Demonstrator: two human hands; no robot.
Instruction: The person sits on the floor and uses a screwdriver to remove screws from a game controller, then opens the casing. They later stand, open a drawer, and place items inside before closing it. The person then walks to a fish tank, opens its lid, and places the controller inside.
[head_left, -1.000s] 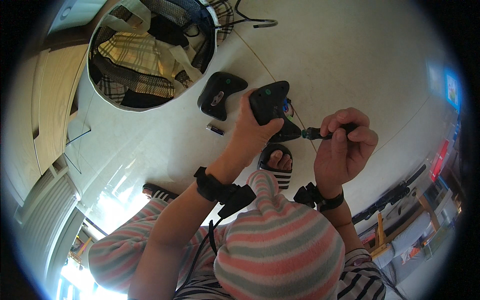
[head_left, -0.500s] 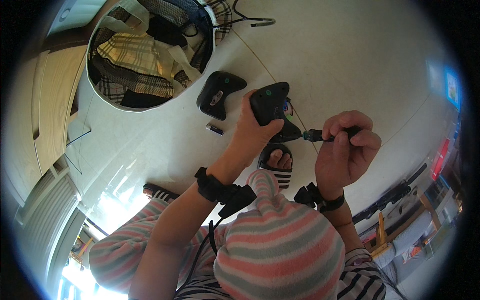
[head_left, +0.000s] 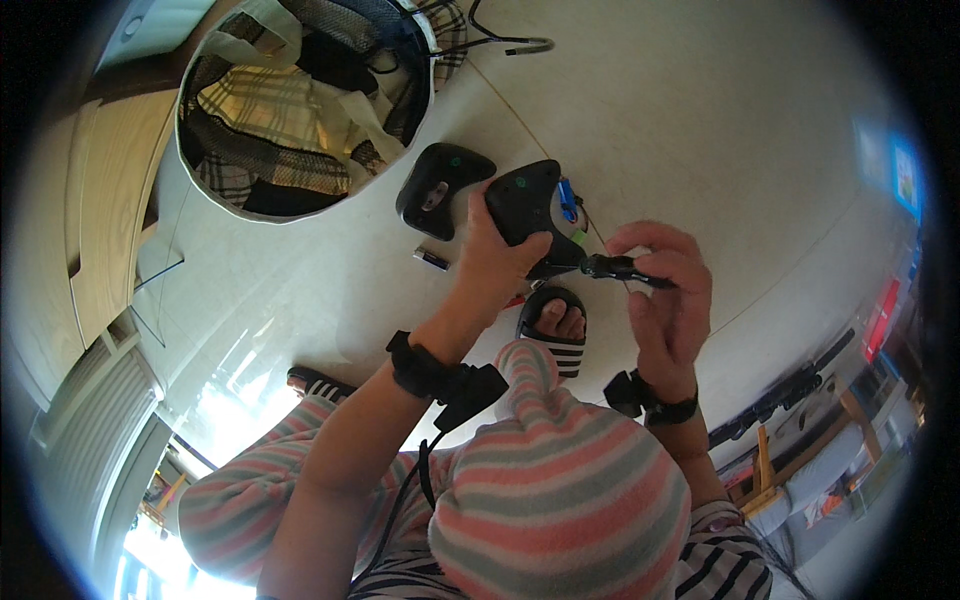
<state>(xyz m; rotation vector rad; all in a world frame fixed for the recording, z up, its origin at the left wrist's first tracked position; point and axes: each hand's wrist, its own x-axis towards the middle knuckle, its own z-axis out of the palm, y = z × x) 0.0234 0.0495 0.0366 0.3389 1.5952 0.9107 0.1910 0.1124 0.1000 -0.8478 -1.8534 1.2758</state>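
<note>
My left hand grips a black game controller above the floor, its back facing up and the thumb pressed across it. A screwdriver is in my right hand, pinched between fingers and thumb. Its tip meets the controller's near right grip; whether it sits in a screw is too small to tell. Just beyond the controller's right side shows a small blue part, partly hidden. A similar black controller shell lies on the floor to the left, and a small dark cylinder like a battery rests nearby.
A round mesh laundry basket full of checked cloth stands at the far left. Close by lies a black hanger hook. Wooden drawers line the left side. My sandalled foot is just below the controller.
The controller has shifted slightly left and tilted, showing more of the blue part. My right hand and the screwdriver have moved left with it, and the fingers have loosened and changed position on the handle.
</note>
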